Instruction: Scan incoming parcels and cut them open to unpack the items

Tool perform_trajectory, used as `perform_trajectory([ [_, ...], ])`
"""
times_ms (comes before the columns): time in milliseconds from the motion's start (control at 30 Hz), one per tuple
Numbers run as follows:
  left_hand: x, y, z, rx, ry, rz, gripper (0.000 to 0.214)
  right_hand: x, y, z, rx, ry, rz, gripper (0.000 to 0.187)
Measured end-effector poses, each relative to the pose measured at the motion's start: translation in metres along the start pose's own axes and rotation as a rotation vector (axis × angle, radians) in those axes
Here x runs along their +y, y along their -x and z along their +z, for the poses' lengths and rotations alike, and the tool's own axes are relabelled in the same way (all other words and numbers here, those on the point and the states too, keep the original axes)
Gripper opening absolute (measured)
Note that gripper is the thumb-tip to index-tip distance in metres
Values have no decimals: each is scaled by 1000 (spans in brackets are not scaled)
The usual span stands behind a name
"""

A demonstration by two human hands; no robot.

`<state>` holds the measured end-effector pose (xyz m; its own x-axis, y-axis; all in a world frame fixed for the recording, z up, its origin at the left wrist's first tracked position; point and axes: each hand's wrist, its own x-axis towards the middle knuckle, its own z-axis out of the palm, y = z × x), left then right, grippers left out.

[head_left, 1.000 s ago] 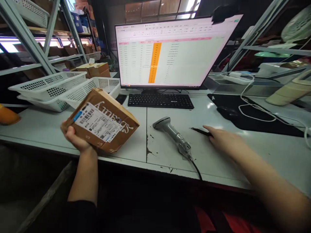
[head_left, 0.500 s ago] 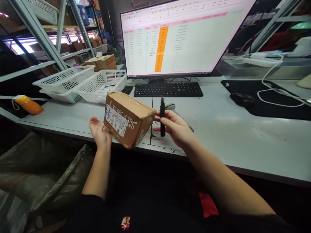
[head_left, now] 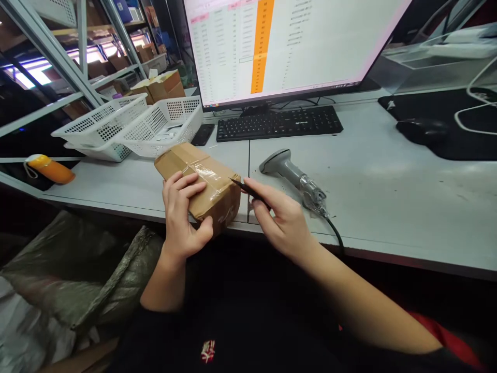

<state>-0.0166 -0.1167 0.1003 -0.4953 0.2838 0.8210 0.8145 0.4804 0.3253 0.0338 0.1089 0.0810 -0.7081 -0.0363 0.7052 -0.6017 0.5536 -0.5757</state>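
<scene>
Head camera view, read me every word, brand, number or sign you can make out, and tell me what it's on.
Nothing reads with certainty.
Monitor: spreadsheet entries, too small and blurred.
Keyboard: white logo, too small.
Cardboard box: white marks, too little shows.
Shirt emblem: blurred.

Dull Beside Shiny

The brown rectangular cardboard box point(head_left: 194, 161) looks matt, its clear plastic tape point(head_left: 209, 176) glossy and creased. The grey pistol-shaped plastic scanner point(head_left: 287, 168) is smooth, partly wrapped in shiny, wrinkled film point(head_left: 311, 191). The white surface point(head_left: 380, 191) has a soft, scuffed sheen. The white rectangular perforated baskets point(head_left: 180, 108) are plastic; the grey shelf frame point(head_left: 58, 54) is metal.
</scene>
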Motion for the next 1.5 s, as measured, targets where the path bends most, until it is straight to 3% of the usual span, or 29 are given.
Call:
perform_trajectory([
  [133, 1, 4, 11, 120, -3, 2, 38, -6, 8, -5, 53, 257, -252, 50],
  [267, -2, 4, 17, 170, -27, 23, 39, -14, 14, -6, -3, 381, -349, 49],
  [567, -6, 2, 24, 246, -55, 7, 42, -32, 10, -14, -4, 521, -340, 58],
  [867, -7, 3, 25, 267, 2, 15, 41, -37, 12, -12, -8, 506, -305, 57],
  [1000, -7, 4, 25, 248, -24, -29, 49, -39, 11, -12, -2, 486, -275, 53],
  [1333, -10, 0, 28, 298, 20, 82, 41, -42, 10, -12, 20, 606, -367, 38],
  [1500, -9, 1, 28, 305, 47, 88, 38, -40, 5, -15, 29, 641, -341, 37],
])
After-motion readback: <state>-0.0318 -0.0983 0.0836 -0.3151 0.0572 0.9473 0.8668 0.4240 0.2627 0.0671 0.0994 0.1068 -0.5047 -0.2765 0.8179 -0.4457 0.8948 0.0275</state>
